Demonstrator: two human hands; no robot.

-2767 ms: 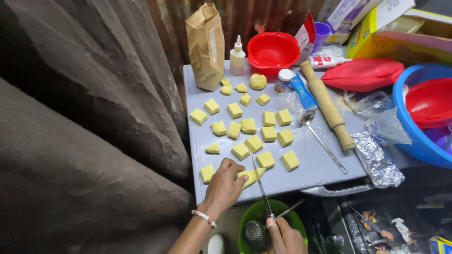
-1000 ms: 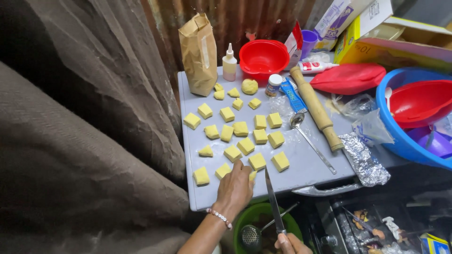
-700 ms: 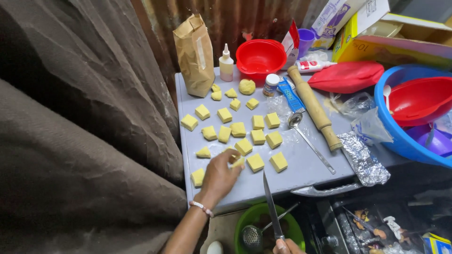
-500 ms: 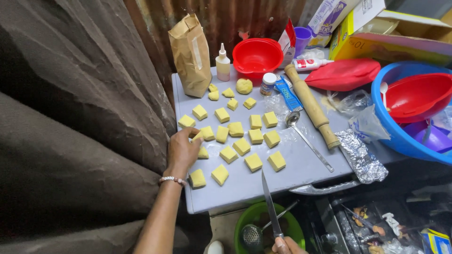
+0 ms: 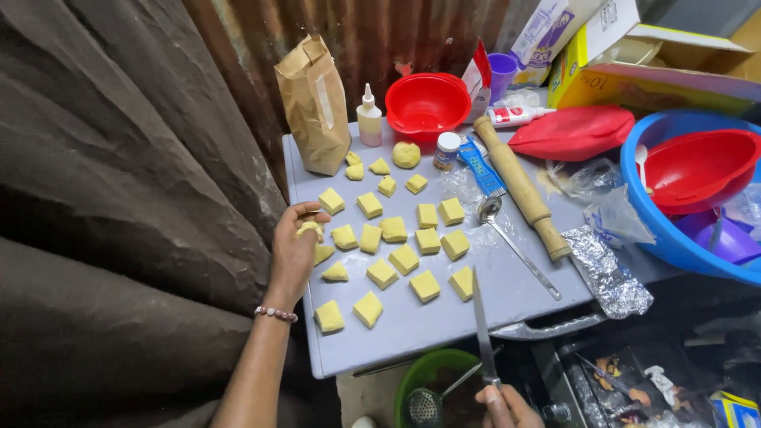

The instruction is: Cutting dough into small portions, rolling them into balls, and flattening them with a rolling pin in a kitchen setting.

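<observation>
Grey tray [image 5: 507,305] w/ dough squares, rusty wall; left hand [image 5: 295,246] fingers pinch dough piece [image 5: 311,230]

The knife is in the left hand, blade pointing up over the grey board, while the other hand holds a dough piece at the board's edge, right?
Not quite: the head view shows the knife in the right hand. The left hand holds the dough piece at the grey board edge.
</observation>
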